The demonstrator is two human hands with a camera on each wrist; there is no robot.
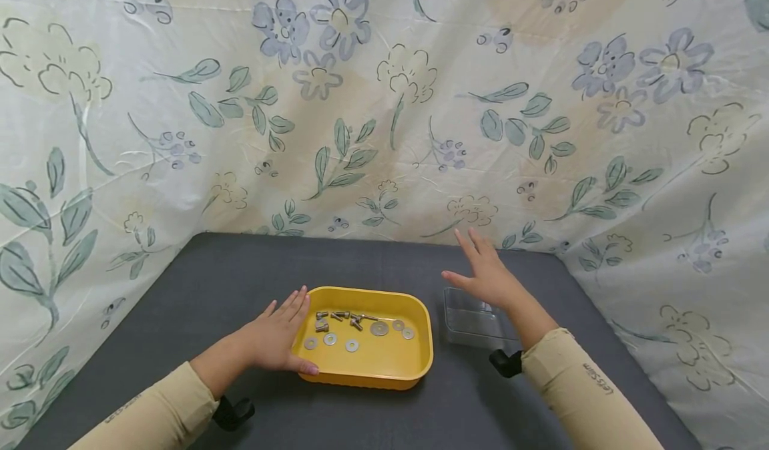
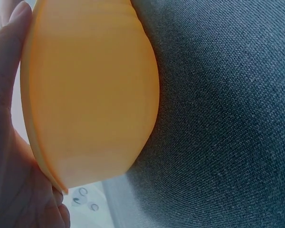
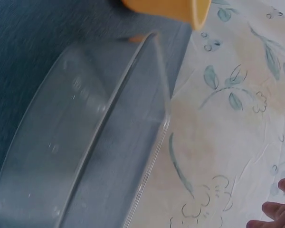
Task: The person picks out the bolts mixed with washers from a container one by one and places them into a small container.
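A yellow tray (image 1: 384,364) sits on the dark table, with several bolts (image 1: 356,324) and several flat washers (image 1: 379,328) scattered on its floor. My left hand (image 1: 275,335) rests against the tray's left rim, fingers and thumb straight along it. In the left wrist view, the thumb (image 2: 20,14) lies at the rim beside the tray's outer wall (image 2: 92,95). To the right of the tray stands a clear plastic box (image 1: 471,313). Above it hovers my right hand (image 1: 488,278), fingers spread and holding nothing. The right wrist view shows the box's wall (image 3: 52,142) with fingertips (image 3: 273,209) apart from it.
A dark grey cloth (image 1: 384,416) covers the table. A floral curtain (image 1: 360,103) hangs behind it and along both sides. Black straps (image 1: 233,413) hang at the sleeve cuffs, and the right forearm partly covers the clear box.
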